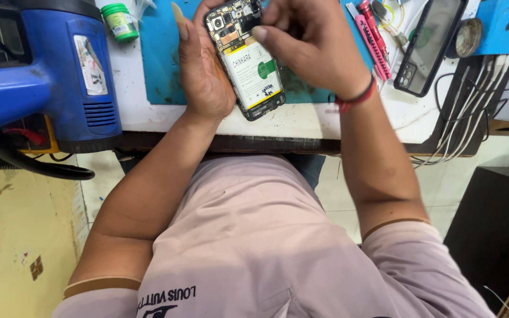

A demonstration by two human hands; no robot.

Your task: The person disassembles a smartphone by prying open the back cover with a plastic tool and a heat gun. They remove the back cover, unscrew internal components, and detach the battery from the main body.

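An opened smartphone (253,76) with its back cover off shows a white battery and the circuit board near its top end. My left hand (201,70) cradles it along its left side, tilted above a blue work mat (160,65). My right hand (310,44), with a red band at the wrist, reaches over the phone's top end, its fingertips pinched at the board near the camera. What the fingertips hold, if anything, is hidden.
A blue heat gun (48,76) stands at the left on the white bench (301,121). A small green-capped bottle (119,22) sits behind it. A pink utility knife (372,41), a black phone back cover (431,44) and white cables (472,118) lie to the right.
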